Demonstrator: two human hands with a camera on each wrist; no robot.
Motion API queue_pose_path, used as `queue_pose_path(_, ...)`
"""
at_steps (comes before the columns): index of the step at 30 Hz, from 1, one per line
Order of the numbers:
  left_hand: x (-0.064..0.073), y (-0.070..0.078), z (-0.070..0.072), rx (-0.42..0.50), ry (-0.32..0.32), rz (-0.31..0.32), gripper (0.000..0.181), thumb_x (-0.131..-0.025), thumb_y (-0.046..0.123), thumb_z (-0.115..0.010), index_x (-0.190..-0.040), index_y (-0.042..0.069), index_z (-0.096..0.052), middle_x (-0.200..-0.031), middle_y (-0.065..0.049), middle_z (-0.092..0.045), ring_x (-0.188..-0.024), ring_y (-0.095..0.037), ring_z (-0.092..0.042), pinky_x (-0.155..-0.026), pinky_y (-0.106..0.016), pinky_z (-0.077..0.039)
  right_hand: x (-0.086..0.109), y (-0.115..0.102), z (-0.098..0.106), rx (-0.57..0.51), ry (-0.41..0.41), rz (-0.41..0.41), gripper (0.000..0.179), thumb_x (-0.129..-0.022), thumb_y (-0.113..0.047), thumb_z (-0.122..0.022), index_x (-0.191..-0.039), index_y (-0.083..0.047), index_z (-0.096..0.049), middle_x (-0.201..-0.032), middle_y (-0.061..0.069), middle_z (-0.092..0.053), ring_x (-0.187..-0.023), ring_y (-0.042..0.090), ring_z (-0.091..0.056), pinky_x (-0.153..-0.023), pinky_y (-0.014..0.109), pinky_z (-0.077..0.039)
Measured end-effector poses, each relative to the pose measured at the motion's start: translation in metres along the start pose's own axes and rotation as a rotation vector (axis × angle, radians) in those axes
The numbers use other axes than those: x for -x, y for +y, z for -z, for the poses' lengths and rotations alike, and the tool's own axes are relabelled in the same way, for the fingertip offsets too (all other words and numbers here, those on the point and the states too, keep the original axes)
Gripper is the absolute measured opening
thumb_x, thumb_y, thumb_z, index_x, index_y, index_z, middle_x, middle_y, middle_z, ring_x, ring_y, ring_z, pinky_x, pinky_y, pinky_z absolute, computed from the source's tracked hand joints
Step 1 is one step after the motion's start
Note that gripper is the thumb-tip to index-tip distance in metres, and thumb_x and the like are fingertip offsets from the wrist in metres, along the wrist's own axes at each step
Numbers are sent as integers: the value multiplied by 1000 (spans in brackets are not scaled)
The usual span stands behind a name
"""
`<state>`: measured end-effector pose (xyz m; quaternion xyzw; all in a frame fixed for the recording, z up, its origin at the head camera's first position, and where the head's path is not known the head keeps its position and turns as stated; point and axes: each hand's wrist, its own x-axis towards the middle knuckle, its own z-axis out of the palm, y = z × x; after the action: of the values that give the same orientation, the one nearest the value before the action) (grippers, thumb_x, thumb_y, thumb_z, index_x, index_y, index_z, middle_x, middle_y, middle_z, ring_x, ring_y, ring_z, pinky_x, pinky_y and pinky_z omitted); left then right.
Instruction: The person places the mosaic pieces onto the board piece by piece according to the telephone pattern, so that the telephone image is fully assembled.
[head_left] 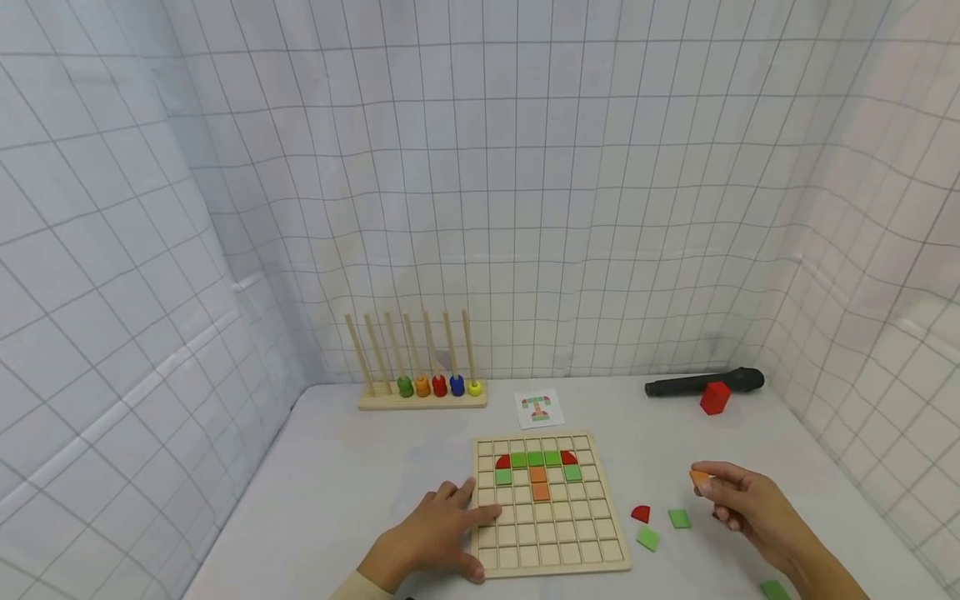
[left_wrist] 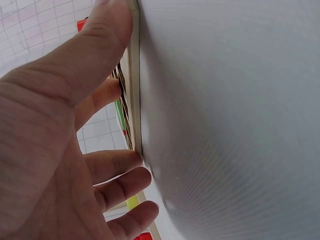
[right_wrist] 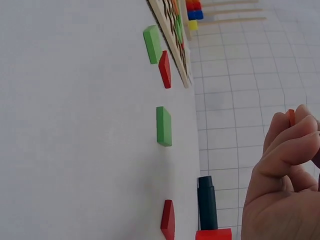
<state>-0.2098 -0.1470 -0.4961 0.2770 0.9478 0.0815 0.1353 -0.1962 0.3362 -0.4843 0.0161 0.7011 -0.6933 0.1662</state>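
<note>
Pinches an orange tile [head_left: 699,478] between thumb and fingers of the right hand [head_left: 757,504], at the lower right of the head frame, raised above the counter [head_left: 315,483]. Lays the left hand [head_left: 446,533], fingers apart and clamped on nothing, against the left edge of a wooden grid board [head_left: 547,531] at lower centre, with the index finger over its cells and the thumb at its lower left corner.

Has on that board, left to right, a red quarter-round piece [head_left: 503,462], three green tiles [head_left: 536,458] and a second red quarter-round piece [head_left: 569,457]; below, one green tile under each red end and two orange tiles [head_left: 537,474] in line under the middle.

Has loose, right of the board, a red piece [head_left: 641,513] near two green tiles [head_left: 679,518]. Shows another green tile [head_left: 774,591] at the bottom edge, beside the right forearm, plus a further red piece [right_wrist: 168,220] low in the right wrist frame, mostly hidden by the fingers in the head frame.

Includes, above the board, a patterned card [head_left: 538,408]; left of that, a peg stand [head_left: 423,402] with coloured beads [head_left: 439,386]; at right, a black microphone [head_left: 682,386] behind a red block [head_left: 716,397].
</note>
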Motion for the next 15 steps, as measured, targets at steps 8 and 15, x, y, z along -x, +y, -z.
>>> queue_pose_path(8,0,0,0,-18,7,-11,86,-67,66,-81,-146,45,-53,-159,-18,-41,-132,-35,-45,-105,-59,-41,-12,-15,-8,8,122,0,33,-101,-23,-65,-132,-19,-55,-102,1,-73,-64,10,-51,-59,24,-46)
queue_pose_path(15,1,0,1,-12,0,-6,86,-67,65,-82,-146,45,-53,-159,-17,-41,-132,-35,-45,-106,-59,-40,-24,-23,-25,51,158,44,49,-98,-24,-70,-138,-7,-46,-94,1,-69,-64,10,-55,-58,22,-47)
